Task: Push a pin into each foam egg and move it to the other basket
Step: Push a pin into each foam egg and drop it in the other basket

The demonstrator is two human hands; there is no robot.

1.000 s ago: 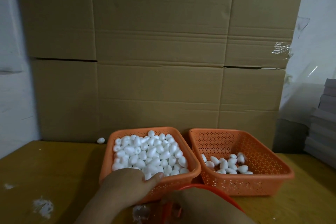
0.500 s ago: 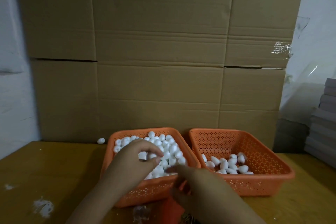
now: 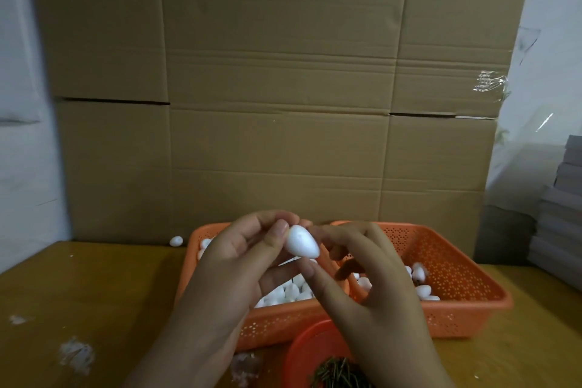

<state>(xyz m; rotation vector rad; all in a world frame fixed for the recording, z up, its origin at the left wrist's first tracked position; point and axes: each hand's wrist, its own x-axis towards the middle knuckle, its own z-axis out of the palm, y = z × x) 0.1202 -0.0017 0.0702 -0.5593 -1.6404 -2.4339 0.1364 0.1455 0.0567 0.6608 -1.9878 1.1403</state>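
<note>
Two hands: raised together above the near rims of the baskets, meeting at one foam egg.
Foam egg [image 3: 302, 242]: white, held in the air over the left basket, narrow end pointing toward the right basket.
Left hand [image 3: 248, 258]: grip grasping the foam egg, thumb tip against its blunt end, curled fingers behind it.
Right hand [image 3: 365, 280]: thumb under the narrow end of the foam egg, forefinger curled at its far side; grip closed at the egg's tip; whether a pin sits between the fingers cannot be told.
Left basket [image 3: 271, 324]: orange, perforated, on the surface, largely hidden by the left hand; heap of white foam eggs [image 3: 283, 293] showing inside.
Right basket [image 3: 456, 287]: orange, perforated, touching or just beside the left basket; a few foam eggs [image 3: 422, 287] on its floor, partly hidden by the right hand.
Red dish [image 3: 311, 346]: round, nearer the viewer than the left basket, at its right corner; dark pins [image 3: 337, 372] heaped inside.
Stray egg [image 3: 176, 241]: on the surface beyond the far left corner of the left basket, against the cardboard.
Surface [image 3: 94, 293]: yellowish wood, white crumbs [image 3: 77, 354] well left of the left basket.
Cardboard wall [image 3: 277, 88]: flattened brown boxes upright behind the left basket.
Grey stack [image 3: 557, 214]: far right of the left basket, at the frame edge.
</note>
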